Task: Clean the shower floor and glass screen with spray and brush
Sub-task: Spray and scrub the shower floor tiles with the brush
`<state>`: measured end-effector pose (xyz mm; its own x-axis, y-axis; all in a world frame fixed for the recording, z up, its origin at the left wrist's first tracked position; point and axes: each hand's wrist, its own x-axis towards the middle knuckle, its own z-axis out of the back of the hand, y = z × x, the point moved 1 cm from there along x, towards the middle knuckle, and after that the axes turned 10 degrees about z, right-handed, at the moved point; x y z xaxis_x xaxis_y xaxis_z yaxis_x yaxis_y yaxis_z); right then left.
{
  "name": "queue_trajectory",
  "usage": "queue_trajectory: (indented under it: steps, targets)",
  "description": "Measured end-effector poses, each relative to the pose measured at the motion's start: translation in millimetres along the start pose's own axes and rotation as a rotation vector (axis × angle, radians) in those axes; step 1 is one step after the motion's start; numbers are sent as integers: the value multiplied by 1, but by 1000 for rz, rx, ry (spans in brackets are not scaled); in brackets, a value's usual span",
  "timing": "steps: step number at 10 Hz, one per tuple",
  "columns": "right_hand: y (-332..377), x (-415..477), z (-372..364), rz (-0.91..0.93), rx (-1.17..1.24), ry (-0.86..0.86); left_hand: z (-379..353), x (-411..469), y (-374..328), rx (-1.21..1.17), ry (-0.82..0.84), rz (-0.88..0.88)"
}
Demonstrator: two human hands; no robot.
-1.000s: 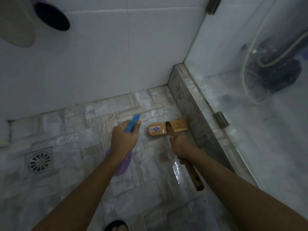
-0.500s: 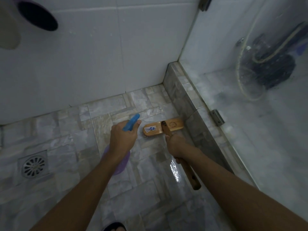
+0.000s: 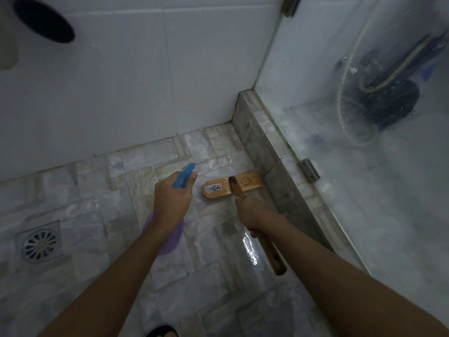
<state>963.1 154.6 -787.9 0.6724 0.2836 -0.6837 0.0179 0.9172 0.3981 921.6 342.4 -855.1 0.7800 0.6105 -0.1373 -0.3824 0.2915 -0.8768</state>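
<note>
My left hand [image 3: 171, 199] grips a spray bottle [image 3: 167, 237] with a purple body and a blue nozzle [image 3: 184, 176] that points at the far wall. My right hand [image 3: 250, 210] is closed around the wooden handle [image 3: 267, 249] of a scrubbing brush. Its wooden head [image 3: 232, 187] lies flat on the wet stone-tile floor [image 3: 102, 215], its right end against the tiled curb [image 3: 274, 171]. The glass screen [image 3: 364, 166] rises from that curb on the right, streaked and cloudy.
A round floor drain [image 3: 38, 243] sits at the left. White wall tiles [image 3: 145, 81] close off the far side. A metal hinge bracket [image 3: 309, 170] holds the glass at the curb. Dark objects and a hose [image 3: 386, 98] show behind the glass. A sandalled foot [image 3: 161, 331] is at the bottom edge.
The view has drifted up and right a little. The brush head has slid slightly right, toward the curb. Both hands keep their grips.
</note>
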Motion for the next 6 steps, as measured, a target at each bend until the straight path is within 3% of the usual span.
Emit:
queue_trajectory:
  steps: [4, 6]
  targets:
    - [-10, 27, -8, -8, 31, 7, -3, 1, -1, 44, 7, -29]
    - [-15, 23, -6, -47, 45, 22, 2, 4, 2, 34, -74, -47]
